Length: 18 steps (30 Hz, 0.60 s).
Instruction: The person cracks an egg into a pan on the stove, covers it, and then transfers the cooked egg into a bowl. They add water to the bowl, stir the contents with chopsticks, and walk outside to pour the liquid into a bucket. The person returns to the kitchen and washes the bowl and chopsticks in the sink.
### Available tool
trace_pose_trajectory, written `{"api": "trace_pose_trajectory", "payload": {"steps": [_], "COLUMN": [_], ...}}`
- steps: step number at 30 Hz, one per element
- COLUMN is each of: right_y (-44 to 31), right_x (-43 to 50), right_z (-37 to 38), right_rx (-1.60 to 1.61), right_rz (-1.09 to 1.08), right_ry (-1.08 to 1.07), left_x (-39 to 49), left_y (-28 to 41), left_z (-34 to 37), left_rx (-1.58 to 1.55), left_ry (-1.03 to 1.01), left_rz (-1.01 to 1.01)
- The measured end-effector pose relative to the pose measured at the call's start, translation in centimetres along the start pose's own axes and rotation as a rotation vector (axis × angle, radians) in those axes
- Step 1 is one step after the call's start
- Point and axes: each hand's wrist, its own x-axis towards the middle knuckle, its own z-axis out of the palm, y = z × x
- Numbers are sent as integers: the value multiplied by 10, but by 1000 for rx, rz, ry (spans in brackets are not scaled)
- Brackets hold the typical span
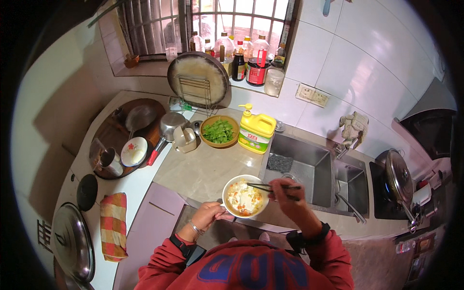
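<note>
My left hand (pixel 209 216) grips the handle side of a white bowl (pixel 226 186) at the counter's front edge. In the bowl lies a white powdery or creamy mixture (pixel 243 199) with diced orange and yellow-green bits. From the right, my right hand (pixel 289 199) is closed on a pair of dark chopsticks (pixel 266 186), whose tips reach into the bowl over the mixture. Behind the bowl, a round yellow-brown dish (pixel 205 141) holds chopped green leaves (pixel 218 131), beside a yellow detergent jug (pixel 257 130) with a pump.
A double steel sink (pixel 322 177) lies right of the bowl, with a lidded wok (pixel 397 175) on a hob beyond. At left stand a saucepan (pixel 173 125), a floral bowl (pixel 134 151), a checked cloth (pixel 113 226) and a large pan lid (pixel 72 243). Bottles line the windowsill.
</note>
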Motion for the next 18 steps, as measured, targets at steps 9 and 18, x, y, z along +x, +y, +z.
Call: {"api": "trace_pose_trajectory", "payload": {"steps": [9,18], "right_y": [-20,-36], "right_x": [11,48], "right_z": [-17,20], "right_rx": [0,-255], "right_rz": [190,-103], "right_ry": [-110,-246], "left_x": [1,15], "left_y": [1,-7], "left_z": [2,6], "left_rx": [-2,235], "left_ry": [21,-42], "left_rz": [-49,-60]}}
